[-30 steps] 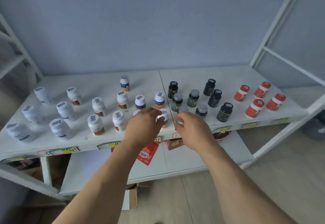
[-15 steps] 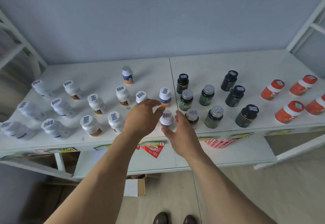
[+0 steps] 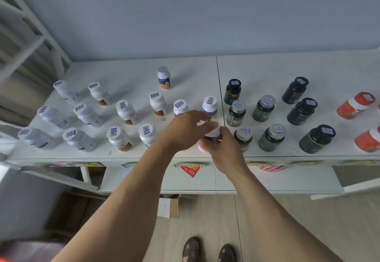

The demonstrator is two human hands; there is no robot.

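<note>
Flanking held bottle [image 3: 212,135]: green jar [image 3: 243,138]

White bottles [image 3: 125,111] are being kept upright in rows on the left half of a white shelf [image 3: 267,66]. Dark bottles [image 3: 296,90] are being kept on its right half, with orange bottles [image 3: 355,105] beyond them. A cardboard box [image 3: 168,206] is being stored on the floor beneath.

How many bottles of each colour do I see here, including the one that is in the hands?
White bottles: 14, including the held bottle
Black-capped dark bottles: 4
Silver-capped green bottles: 4
Orange-red bottles: 2 fully in view
Total: 24
</note>
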